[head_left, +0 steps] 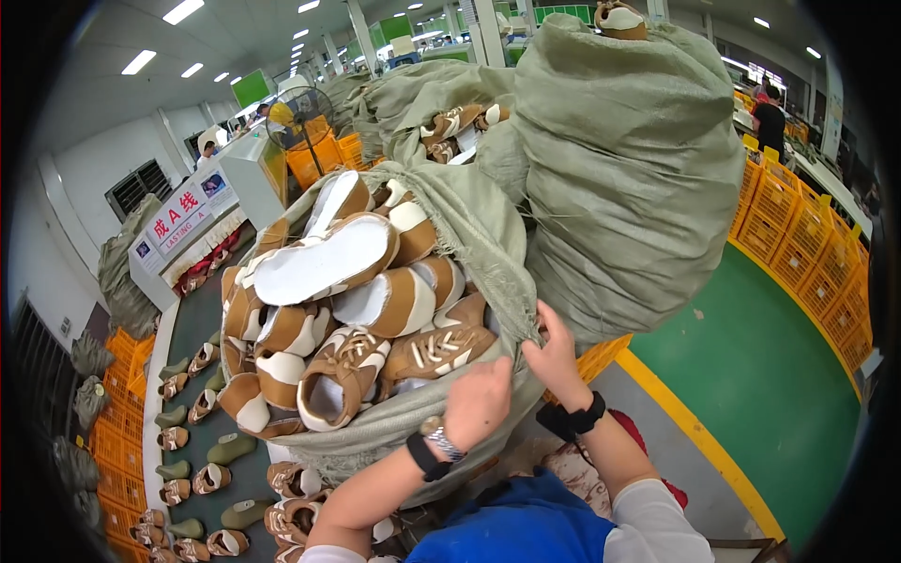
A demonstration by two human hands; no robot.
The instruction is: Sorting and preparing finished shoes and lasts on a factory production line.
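A grey-green woven sack (493,249) stands open in front of me, heaped with brown and white shoe uppers. On top lies an upper with its white underside (324,263) showing; a laced brown shoe upper (436,349) is nearest my hands. My left hand (477,405) is closed on the sack's near rim, its fingertips partly hidden. Just to its right, my right hand (556,357) pinches the frayed rim between thumb and fingers. Between the hands the cloth is bunched.
On the left a dark conveyor belt (202,460) carries several shoe uppers and green foot-shaped lasts. A bigger, full sack (624,178) rises behind on the right. Orange crates (798,235) line the green walkway; a fan (300,117) stands at the back. Several people are farther off.
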